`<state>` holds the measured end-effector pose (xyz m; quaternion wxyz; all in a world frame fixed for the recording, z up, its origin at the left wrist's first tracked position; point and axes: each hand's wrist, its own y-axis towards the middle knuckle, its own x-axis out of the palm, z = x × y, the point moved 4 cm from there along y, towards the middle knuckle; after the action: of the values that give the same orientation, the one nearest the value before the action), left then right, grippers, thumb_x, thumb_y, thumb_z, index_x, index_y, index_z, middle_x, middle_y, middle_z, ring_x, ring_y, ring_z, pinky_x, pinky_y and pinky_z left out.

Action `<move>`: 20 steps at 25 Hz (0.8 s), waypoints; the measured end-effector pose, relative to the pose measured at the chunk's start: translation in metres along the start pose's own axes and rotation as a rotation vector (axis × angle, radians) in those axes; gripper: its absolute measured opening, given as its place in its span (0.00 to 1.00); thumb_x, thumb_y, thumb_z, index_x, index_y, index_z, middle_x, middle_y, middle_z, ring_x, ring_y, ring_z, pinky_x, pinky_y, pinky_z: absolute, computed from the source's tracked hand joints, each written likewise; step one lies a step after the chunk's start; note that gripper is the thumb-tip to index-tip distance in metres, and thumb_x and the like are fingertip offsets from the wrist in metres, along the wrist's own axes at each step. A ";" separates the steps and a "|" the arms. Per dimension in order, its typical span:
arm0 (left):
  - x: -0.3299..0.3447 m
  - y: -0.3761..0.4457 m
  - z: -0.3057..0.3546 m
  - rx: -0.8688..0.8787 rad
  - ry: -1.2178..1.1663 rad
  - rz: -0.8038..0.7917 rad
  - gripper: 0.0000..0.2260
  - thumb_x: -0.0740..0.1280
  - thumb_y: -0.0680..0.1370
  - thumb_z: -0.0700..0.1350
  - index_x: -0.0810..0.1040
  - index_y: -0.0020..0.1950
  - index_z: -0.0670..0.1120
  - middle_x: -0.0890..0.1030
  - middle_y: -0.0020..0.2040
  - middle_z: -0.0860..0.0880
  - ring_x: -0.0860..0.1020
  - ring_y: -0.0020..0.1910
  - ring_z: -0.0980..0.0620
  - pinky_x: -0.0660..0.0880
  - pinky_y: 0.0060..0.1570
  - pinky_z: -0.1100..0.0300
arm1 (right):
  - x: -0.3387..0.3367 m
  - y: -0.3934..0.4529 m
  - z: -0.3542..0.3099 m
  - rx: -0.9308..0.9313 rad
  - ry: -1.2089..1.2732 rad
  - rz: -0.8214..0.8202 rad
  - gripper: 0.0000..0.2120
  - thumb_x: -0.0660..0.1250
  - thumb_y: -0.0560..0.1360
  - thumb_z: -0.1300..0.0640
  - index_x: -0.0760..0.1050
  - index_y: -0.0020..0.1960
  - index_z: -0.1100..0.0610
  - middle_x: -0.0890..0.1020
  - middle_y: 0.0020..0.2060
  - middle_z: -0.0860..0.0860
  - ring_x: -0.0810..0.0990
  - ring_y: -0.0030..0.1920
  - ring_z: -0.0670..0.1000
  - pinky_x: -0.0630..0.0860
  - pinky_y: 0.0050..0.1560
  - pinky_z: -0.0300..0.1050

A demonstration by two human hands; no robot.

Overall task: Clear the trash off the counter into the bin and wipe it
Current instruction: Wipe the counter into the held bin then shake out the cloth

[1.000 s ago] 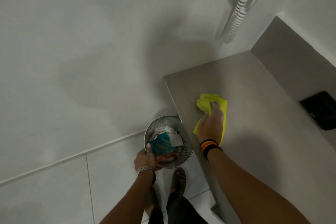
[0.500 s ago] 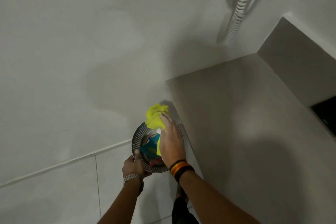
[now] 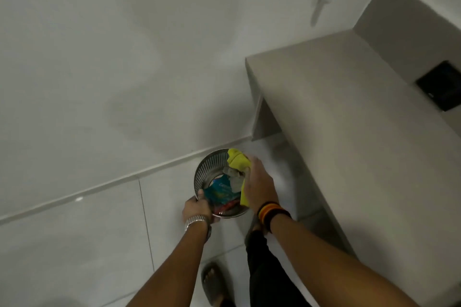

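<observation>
A round metal mesh bin (image 3: 208, 167) hangs low over the white floor tiles, left of the counter. My left hand (image 3: 195, 208) grips its near rim. Inside lie a teal wrapper (image 3: 219, 192), pale crumpled paper and something red. My right hand (image 3: 259, 185) is over the bin's right side, holding a yellow cloth (image 3: 237, 159) that bunches above the far rim and hangs down under the palm. The grey counter (image 3: 336, 119) stretches away on the right with nothing on its visible top.
A white wall fills the left and far side, meeting the tiled floor at a skirting line. A black socket plate (image 3: 440, 86) sits in the counter's back wall. My sandalled foot (image 3: 213, 283) and dark trouser leg stand below the bin.
My right hand has swept the yellow cloth off the counter's left edge and over the bin. The bin, still in my left hand, has dropped lower, toward the floor.
</observation>
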<state>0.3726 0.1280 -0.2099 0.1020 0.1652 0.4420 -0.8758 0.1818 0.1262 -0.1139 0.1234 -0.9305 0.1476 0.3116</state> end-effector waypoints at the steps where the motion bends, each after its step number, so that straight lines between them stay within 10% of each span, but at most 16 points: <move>1: 0.002 0.015 -0.024 0.006 -0.004 -0.015 0.21 0.60 0.78 0.63 0.78 0.42 0.46 0.83 0.45 0.38 0.84 0.38 0.35 0.84 0.36 0.39 | 0.005 -0.009 0.010 0.042 -0.031 -0.030 0.17 0.56 0.80 0.61 0.69 0.66 0.49 0.79 0.60 0.50 0.80 0.57 0.55 0.77 0.57 0.49; 6: 0.034 0.102 -0.148 -0.109 0.090 -0.007 0.30 0.57 0.63 0.74 0.77 0.37 0.47 0.85 0.46 0.37 0.84 0.41 0.34 0.83 0.43 0.37 | 0.045 -0.026 0.066 0.146 -0.176 -0.242 0.23 0.58 0.80 0.62 0.63 0.74 0.52 0.76 0.68 0.55 0.76 0.65 0.59 0.73 0.63 0.54; 10: 0.045 0.063 -0.123 -0.126 0.141 -0.022 0.23 0.60 0.78 0.63 0.82 0.46 0.44 0.83 0.46 0.43 0.81 0.42 0.41 0.81 0.43 0.53 | 0.083 -0.014 0.132 0.171 -0.225 -0.286 0.21 0.56 0.81 0.62 0.64 0.73 0.53 0.77 0.66 0.55 0.77 0.63 0.60 0.74 0.61 0.54; 14: 0.095 0.125 -0.170 -0.119 0.212 -0.023 0.21 0.62 0.80 0.59 0.83 0.49 0.42 0.85 0.50 0.39 0.82 0.50 0.38 0.80 0.54 0.48 | 0.132 -0.005 0.214 0.133 -0.257 -0.341 0.21 0.57 0.81 0.63 0.65 0.73 0.54 0.76 0.68 0.55 0.76 0.65 0.59 0.74 0.64 0.54; 20: 0.165 0.215 -0.235 -0.177 0.125 -0.102 0.17 0.63 0.79 0.58 0.80 0.42 0.47 0.85 0.44 0.40 0.86 0.34 0.37 0.85 0.38 0.43 | 0.191 0.017 0.311 0.315 -0.061 -0.269 0.21 0.58 0.80 0.63 0.68 0.72 0.54 0.77 0.64 0.56 0.76 0.62 0.57 0.74 0.61 0.49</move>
<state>0.3366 0.1864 -0.5619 0.0436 0.1872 0.5311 -0.8252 0.1520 0.1732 -0.4751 0.3125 -0.9011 0.0652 0.2934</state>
